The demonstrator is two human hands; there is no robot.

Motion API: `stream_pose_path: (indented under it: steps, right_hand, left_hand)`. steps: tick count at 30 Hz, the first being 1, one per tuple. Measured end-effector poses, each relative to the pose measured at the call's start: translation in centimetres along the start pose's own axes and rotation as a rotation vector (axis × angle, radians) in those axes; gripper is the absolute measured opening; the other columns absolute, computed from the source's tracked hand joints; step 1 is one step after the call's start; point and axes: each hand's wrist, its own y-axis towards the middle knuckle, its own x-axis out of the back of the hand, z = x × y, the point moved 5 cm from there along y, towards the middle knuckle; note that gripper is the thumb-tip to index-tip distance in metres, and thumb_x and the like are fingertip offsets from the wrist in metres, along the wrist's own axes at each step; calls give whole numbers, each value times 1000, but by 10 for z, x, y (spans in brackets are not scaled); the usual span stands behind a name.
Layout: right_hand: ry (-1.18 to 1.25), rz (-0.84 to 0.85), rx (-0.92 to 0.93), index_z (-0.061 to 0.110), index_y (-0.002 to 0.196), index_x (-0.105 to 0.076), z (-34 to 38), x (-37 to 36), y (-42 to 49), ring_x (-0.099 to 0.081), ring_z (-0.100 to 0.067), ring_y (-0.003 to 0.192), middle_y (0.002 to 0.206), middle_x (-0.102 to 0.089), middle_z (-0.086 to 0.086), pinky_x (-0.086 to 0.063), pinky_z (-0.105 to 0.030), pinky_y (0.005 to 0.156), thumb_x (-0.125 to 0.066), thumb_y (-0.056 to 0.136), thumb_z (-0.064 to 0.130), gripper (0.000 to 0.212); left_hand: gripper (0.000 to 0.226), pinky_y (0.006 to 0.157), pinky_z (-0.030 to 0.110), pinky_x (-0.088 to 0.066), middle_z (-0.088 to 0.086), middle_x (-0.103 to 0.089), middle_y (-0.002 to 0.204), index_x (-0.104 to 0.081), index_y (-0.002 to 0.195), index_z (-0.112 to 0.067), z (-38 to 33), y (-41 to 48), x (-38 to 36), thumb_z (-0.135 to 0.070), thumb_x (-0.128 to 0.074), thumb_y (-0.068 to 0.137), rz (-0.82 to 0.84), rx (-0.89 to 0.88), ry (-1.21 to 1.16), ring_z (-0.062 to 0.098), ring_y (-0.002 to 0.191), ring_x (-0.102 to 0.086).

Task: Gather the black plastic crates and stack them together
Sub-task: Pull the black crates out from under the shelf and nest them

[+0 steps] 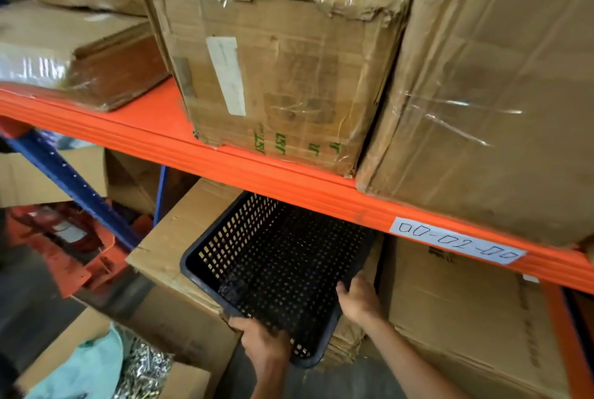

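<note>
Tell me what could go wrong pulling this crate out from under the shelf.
1. The black crate's far end sits under the orange beam; lifting too soon could knock it against the beam.
2. The left hand and right hand both grip the near end only, so the crate may tip or twist as it comes free.
3. If it slips, it could land in the open box of metal parts below.

We log: orange shelf beam (pixel 225 170) bearing a white label (pixel 456 240); worn cardboard box (pixel 283 77) on it; blue upright (pixel 72 178); teal cloth (pixel 86 366).
</note>
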Motion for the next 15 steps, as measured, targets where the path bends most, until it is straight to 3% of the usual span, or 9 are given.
stream_pose_path:
  steps: [2,5,6,8,11,13,15]
  right_hand:
    - [-33,12,-17,11,153,-23,-3,14,0,-51,-28,131,150,-46,-7,-47,-39,104,-66,83,46,90]
    - [-8,-65,-63,11,154,16,-4,38,-4,-34,-30,144,165,-4,-10,-42,-39,110,-82,68,44,135]
    - [-39,-114,-62,10,151,24,-5,44,-6,-31,-32,146,164,1,-14,-41,-40,110,-84,66,43,142]
    - [-165,-189,-31,9,150,28,-5,55,-9,-25,-37,147,163,0,-20,-41,-45,110,-82,67,42,142]
    - [-398,-334,75,12,153,19,-17,84,-3,-7,-42,150,162,2,-23,-26,-55,116,-77,72,31,127]
    - [-492,-297,128,16,153,20,-36,98,7,-7,-42,150,163,5,-21,-21,-55,118,-78,72,32,129]
    - [-520,-184,129,20,152,25,-54,99,14,-20,-39,148,164,3,-18,-34,-50,113,-80,70,42,135]
  left_hand:
    - [82,97,48,-47,34,-56,118,-18,136,-1,5,2,11,-6,-70,72,15,-14,30,49,110,-58]
    - [78,92,46,-48,33,-58,115,-19,134,-1,21,6,39,-6,-68,73,32,-30,72,48,107,-59]
    - [76,89,45,-48,34,-59,114,-19,133,1,28,8,51,-6,-67,75,32,-59,89,48,106,-59]
    - [73,81,41,-47,36,-61,112,-21,134,4,41,15,81,-1,-65,76,42,-128,133,49,103,-60]
    - [62,73,40,-46,31,-62,99,-28,129,5,47,40,131,7,-60,76,37,-280,235,47,93,-63]
    - [57,73,40,-44,23,-58,95,-32,123,2,46,60,158,10,-60,75,57,-362,314,40,90,-62]
    - [50,75,43,-45,22,-56,95,-34,115,-1,45,73,169,12,-60,74,80,-410,355,34,89,-59]
